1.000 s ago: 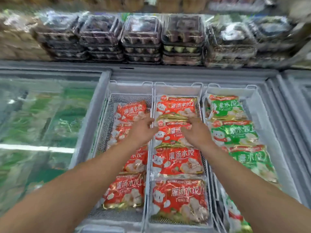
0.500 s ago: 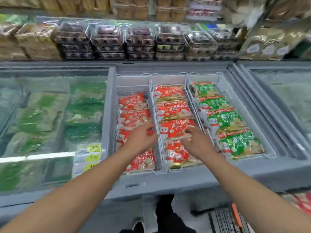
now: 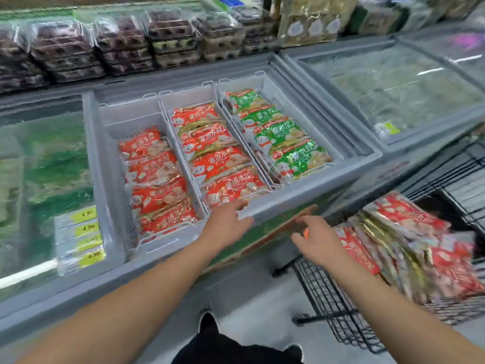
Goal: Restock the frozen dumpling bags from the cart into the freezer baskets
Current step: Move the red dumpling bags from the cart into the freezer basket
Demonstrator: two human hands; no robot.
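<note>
both hands are empty with loose fingers: the left hand [image 3: 227, 224] over the freezer's smooth grey rim [image 3: 283, 203], the right hand [image 3: 319, 243] near glossy red dumpling bags [image 3: 409, 243] in the black wire cart [image 3: 338, 311]. flat red bags [image 3: 223, 158] fill the perforated plastic baskets [image 3: 131, 119].

baskets [image 3: 131, 119]: 3 | red bags [image 3: 210, 139]: 8 (four per basket) | green bags [image 3: 282, 132]: 4

Cart bags [image 3: 409, 248] blurred, perhaps dumplings; cart [image 3: 341, 311] cut off.

Just one head cam, looking down and forward. The freezer baskets [image 3: 189, 101] sit close below. Cart [image 3: 341, 306] at right.
</note>
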